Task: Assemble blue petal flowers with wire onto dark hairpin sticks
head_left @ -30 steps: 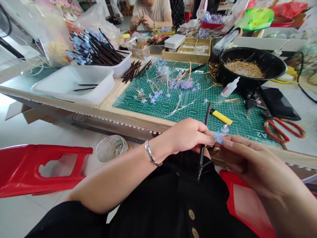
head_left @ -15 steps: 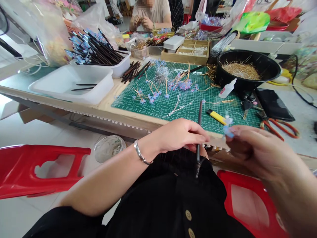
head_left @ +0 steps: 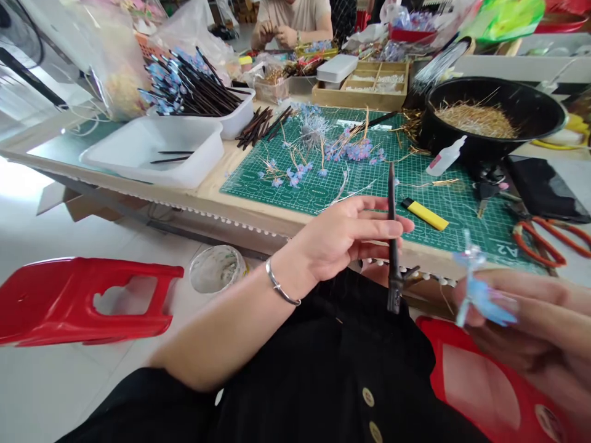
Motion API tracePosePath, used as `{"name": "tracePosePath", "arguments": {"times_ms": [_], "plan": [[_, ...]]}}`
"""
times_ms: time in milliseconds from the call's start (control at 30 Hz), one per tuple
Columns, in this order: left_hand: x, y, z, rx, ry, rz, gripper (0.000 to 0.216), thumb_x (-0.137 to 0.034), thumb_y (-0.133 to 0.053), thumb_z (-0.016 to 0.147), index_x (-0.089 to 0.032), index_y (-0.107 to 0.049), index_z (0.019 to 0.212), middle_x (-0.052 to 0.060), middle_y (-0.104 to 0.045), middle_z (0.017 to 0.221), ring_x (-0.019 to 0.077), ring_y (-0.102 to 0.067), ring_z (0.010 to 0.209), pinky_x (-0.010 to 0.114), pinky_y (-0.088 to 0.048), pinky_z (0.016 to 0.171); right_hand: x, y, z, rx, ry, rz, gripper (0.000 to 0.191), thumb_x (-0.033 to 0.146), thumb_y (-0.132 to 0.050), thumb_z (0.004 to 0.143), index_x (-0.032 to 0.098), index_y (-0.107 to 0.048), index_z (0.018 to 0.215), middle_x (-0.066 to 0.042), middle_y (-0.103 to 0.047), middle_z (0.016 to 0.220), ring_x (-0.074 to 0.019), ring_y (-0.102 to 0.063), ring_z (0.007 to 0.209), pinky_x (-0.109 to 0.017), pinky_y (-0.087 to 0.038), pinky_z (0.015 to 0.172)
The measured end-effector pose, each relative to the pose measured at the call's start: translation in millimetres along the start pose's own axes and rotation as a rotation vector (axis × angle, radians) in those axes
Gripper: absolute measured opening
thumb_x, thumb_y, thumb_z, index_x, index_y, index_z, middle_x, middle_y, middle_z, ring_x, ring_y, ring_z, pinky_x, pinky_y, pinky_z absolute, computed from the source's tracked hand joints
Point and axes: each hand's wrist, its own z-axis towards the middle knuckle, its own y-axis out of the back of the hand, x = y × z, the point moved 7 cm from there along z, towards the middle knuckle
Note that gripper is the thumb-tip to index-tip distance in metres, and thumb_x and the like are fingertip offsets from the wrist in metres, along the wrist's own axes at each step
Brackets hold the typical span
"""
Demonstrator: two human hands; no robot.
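My left hand holds a dark hair stick upright in front of the table edge, pinched between its fingertips, a silver bangle on the wrist. My right hand, low at the right and blurred, grips a small blue flower ornament between its fingers, apart from the stick. Loose blue flowers and gold wires lie on the green cutting mat.
A yellow lighter, glue bottle, red pliers and a black bowl of gold wire lie on the table. White tubs hold finished sticks. Red stools stand on the floor. Another person works across the table.
My right hand has pulled away to the lower right with the blue flower. My left hand has lifted the stick and loosened its fingers. The view has shifted slightly.
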Motion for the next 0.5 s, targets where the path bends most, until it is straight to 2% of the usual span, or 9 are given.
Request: {"name": "tracePosePath", "arguments": {"times_ms": [67,100,167,267,400,500], "plan": [[8.7,-1.4,1.1,-0.002,0.014,-0.039,0.027,-0.003,-0.069,0.081,-0.014,-0.055,0.102,0.001,-0.070,0.085,0.0093,-0.065,0.066,0.026,-0.053,0.069,-0.2,-25.0,4.7,0.112,-0.042,0.053,0.043,0.054,-0.083,0.069,0.018,-0.062,0.059,0.005,-0.031,0.048,-0.0063,-0.024,0.040,-0.021,-0.021,0.034],[11.6,-0.5,1.3,-0.015,0.018,-0.054,0.027,-0.003,-0.069,0.082,-0.014,-0.055,0.102,0.001,-0.071,0.085,0.0093,-0.065,0.066,0.026,-0.053,0.069,0.1,-34.5,7.0,0.151,-0.068,0.067,0.045,0.057,-0.084,0.066,0.019,-0.062,0.056,0.006,-0.027,0.047,-0.0061,-0.020,0.041,-0.022,-0.016,0.035],[15.1,1.9,0.9,-0.038,0.026,-0.069,0.028,-0.003,-0.069,0.081,-0.014,-0.054,0.103,0.001,-0.071,0.084,0.0095,-0.066,0.066,0.026,-0.052,0.069,-0.4,-45.8,10.5,0.187,-0.122,0.052,0.045,0.060,-0.082,0.066,0.019,-0.065,0.059,0.005,-0.029,0.049,-0.0065,-0.018,0.043,-0.022,-0.015,0.037],[15.2,3.0,-0.7,-0.045,0.019,-0.065,0.028,-0.003,-0.069,0.081,-0.014,-0.055,0.102,0.001,-0.070,0.083,0.0096,-0.066,0.066,0.027,-0.052,0.072,-2.2,-50.0,12.4,0.194,-0.170,-0.005,0.045,0.063,-0.081,0.065,0.020,-0.069,0.066,0.003,-0.034,0.053,-0.0072,-0.019,0.046,-0.023,-0.015,0.040],[14.1,1.7,-2.0,-0.037,-0.006,-0.068,0.025,-0.003,-0.068,0.082,-0.015,-0.055,0.099,0.000,-0.069,0.081,0.0101,-0.064,0.066,0.030,-0.052,0.075,-3.8,-51.4,12.6,0.211,-0.198,-0.006,0.046,0.064,-0.081,0.061,0.020,-0.066,0.060,0.004,-0.025,0.052,-0.0063,-0.013,0.045,-0.025,-0.009,0.039],[14.4,2.2,-2.0,-0.045,-0.019,-0.065,0.025,-0.003,-0.067,0.082,-0.014,-0.055,0.100,0.000,-0.068,0.081,0.0102,-0.064,0.067,0.030,-0.052,0.075,-7.7,-51.6,13.7,0.212,-0.216,-0.022,0.048,0.065,-0.080,0.062,0.020,-0.063,0.058,0.005,-0.023,0.051,-0.0062,-0.013,0.043,-0.026,-0.010,0.039]]}}
